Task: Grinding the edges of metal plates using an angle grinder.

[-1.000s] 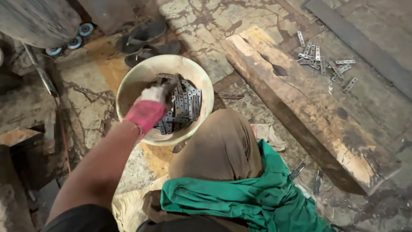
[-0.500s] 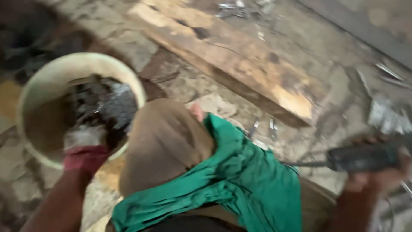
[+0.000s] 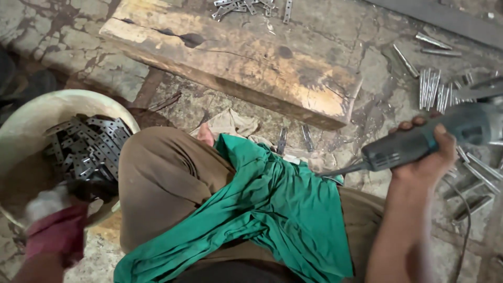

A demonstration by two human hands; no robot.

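Note:
My left hand [image 3: 55,220], in a red and white glove, reaches into a cream plastic bowl [image 3: 31,112] at the lower left. The bowl holds several dark perforated metal strips [image 3: 89,147], and the gloved fingers are closed on some of them, though motion blur hides the exact grip. My right hand [image 3: 427,157] is bare and wraps around the grey body of an angle grinder [image 3: 419,141] at the right, held above the floor. A green cloth [image 3: 272,209] lies across my brown-trousered knees.
A thick worn wooden beam [image 3: 236,57] lies across the stone floor ahead, with small metal strips [image 3: 246,6] on its far end. More metal bars [image 3: 435,86] lie scattered on the floor at the right. The grinder's cord [image 3: 463,230] trails down by my right arm.
The view has swung to the right. My left hand stays in the bowl among the strips. My right hand with the grinder has come into view and moved closer in.

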